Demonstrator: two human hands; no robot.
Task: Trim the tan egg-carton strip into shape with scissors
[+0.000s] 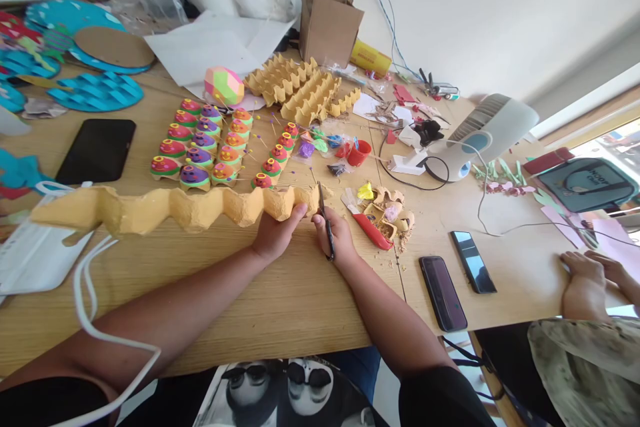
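Note:
My left hand [277, 233] is closed on a long yellow egg-carton strip [190, 210], which stretches away to the left above the table. My right hand [337, 238] grips a pair of scissors [327, 230], whose blades are at the strip's right end, close to my left fingertips. Whether the blades are cutting into the cardboard is too small to tell. Beyond the strip stand rows of painted egg-carton cups with faces [199, 140], in red, purple and orange. A shorter row of red-and-green cups [273, 163] stands right of them.
Uncut egg-carton pieces [305, 90] lie at the back. A red tray of carton scraps [380, 230] sits right of my hands. Two phones [444, 293], a white fan [493, 127] and a tablet [97, 150] rest on the table. Another person's hands [593, 277] are at far right.

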